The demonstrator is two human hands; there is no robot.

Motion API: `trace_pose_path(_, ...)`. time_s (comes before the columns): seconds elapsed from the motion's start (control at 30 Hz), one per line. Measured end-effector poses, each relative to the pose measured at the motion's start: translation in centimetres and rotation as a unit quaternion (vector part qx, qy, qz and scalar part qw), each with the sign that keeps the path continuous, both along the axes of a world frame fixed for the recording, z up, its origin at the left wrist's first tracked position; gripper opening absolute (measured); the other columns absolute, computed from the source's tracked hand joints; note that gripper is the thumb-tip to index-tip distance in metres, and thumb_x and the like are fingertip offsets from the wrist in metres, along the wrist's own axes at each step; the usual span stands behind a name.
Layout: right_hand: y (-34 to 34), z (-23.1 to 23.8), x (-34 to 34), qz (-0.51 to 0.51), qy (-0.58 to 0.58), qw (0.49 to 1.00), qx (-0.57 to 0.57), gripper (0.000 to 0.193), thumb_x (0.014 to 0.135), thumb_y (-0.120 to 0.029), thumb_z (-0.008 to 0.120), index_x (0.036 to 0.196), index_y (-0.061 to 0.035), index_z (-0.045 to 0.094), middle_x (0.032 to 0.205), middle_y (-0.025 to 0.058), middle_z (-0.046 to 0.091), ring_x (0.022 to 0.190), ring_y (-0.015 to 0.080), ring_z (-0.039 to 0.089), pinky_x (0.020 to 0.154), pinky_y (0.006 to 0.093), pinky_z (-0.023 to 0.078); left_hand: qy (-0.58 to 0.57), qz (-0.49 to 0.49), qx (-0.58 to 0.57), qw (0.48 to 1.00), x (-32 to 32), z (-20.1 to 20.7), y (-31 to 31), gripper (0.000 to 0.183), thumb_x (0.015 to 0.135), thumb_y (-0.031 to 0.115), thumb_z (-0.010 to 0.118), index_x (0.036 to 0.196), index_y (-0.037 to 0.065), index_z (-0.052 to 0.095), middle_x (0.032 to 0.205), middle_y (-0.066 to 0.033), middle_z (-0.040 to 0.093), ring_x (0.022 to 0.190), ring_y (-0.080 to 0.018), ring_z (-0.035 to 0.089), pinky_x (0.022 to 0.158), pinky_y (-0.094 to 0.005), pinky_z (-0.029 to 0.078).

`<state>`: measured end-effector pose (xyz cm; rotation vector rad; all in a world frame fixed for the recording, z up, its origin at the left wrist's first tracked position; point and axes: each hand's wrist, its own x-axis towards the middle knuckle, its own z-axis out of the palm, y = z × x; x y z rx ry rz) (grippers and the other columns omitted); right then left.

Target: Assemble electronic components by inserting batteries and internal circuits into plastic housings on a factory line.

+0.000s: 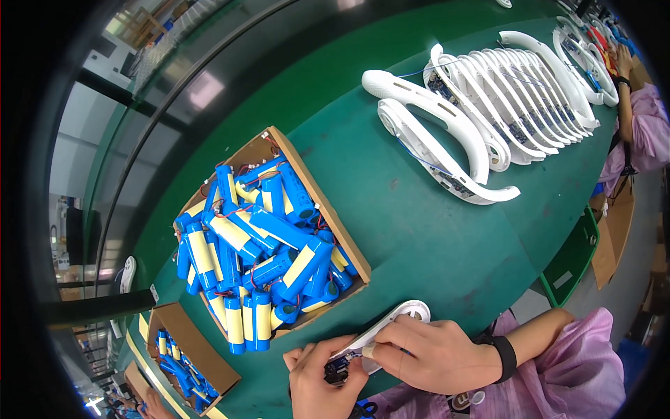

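Observation:
At the near edge of the table, a white curved plastic housing (407, 311) lies slanted between my hands. Inside its lower end is a dark circuit board (339, 365) with blue parts. My left hand (322, 380) is closed around that end, its thumb and fingers on either side of the board. Bent over the housing's middle, my right hand (436, 355) has its fingers closed on it. Its fingertips press close to the board, beside my left thumb; any small part between them is hidden. A black band is around my right wrist.
An open cardboard box (359, 262) heaped with blue cylindrical battery packs stands left of centre. A smaller box (202, 349) of packs is at lower left. White housings (488, 105) stand in a row at the far right. A co-worker's hand (623, 61) and green crate (572, 260) are right.

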<state>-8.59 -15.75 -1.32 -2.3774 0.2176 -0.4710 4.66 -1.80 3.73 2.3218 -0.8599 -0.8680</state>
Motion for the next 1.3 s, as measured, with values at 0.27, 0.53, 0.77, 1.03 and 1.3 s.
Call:
trace_pose_path(0.27, 0.2, -0.4, -0.2, 0.005, -0.026, 0.999, 0.039, 0.024, 0.077, -0.013, 0.079, 0.099, -0.0101, 0.07, 0.095, -0.0008, 0.061, 0.075, 0.0128, 0.062, 0.048, 0.0257, 0.046, 0.017, -0.022, -0.016, 0.999, 0.5, 0.5, 0.7, 0.037, 0.083, 0.011, 0.072, 0.12, 0.006, 0.071, 0.097, -0.0167, 0.07, 0.091, -0.0329, 0.065, 0.093, -0.0391, 0.044)
trace_pose_path(0.53, -0.3, -0.5, -0.3, 0.017, -0.025, 0.998, 0.047, 0.027, 0.075, -0.01, 0.079, 0.102, -0.0124, 0.075, 0.095, -0.0031, 0.061, 0.077, 0.0128, 0.06, 0.046, 0.0246, 0.045, 0.038, -0.051, -0.023, 0.998, 1.0, 0.3, 0.9, 0.042, 0.084, 0.01, 0.07, 0.126, 0.007, 0.07, 0.101, -0.0164, 0.069, 0.094, -0.0325, 0.062, 0.091, -0.0388, 0.043)
trace_pose_path(0.77, -0.6, 0.5, 0.2, 0.039, 0.016, 0.998, 0.04, 0.023, 0.077, -0.01, 0.075, 0.1, -0.0109, 0.075, 0.092, -0.0026, 0.059, 0.08, 0.0126, 0.061, 0.046, 0.0249, 0.047, 0.031, -0.067, -0.015, 0.997, 1.3, 0.5, 0.9, 0.042, 0.084, 0.011, 0.07, 0.126, 0.006, 0.07, 0.102, -0.0163, 0.069, 0.096, -0.0325, 0.063, 0.094, -0.0382, 0.041)
trace_pose_path(1.03, 0.0, 0.1, 0.4, 0.016, -0.01, 0.999, 0.039, 0.022, 0.078, -0.012, 0.074, 0.1, -0.0067, 0.074, 0.093, 0.0, 0.06, 0.073, 0.0126, 0.063, 0.049, 0.0254, 0.051, 0.042, -0.018, -0.016, 0.999, 0.7, 0.3, 0.3, 0.038, 0.084, 0.011, 0.071, 0.122, 0.005, 0.07, 0.104, -0.018, 0.071, 0.097, -0.0346, 0.069, 0.093, -0.0379, 0.048)
trace_pose_path(1.3, -0.1, 0.9, 0.5, 0.033, -0.007, 0.999, 0.021, 0.025, 0.077, -0.012, 0.074, 0.1, -0.0043, 0.073, 0.094, 0.0018, 0.061, 0.074, 0.0129, 0.066, 0.053, 0.0252, 0.054, 0.033, -0.017, 0.037, 0.999, 0.7, 1.3, -0.9, 0.03, 0.083, 0.01, 0.073, 0.111, 0.002, 0.068, 0.094, -0.0193, 0.073, 0.088, -0.0348, 0.072, 0.079, -0.0383, 0.055)
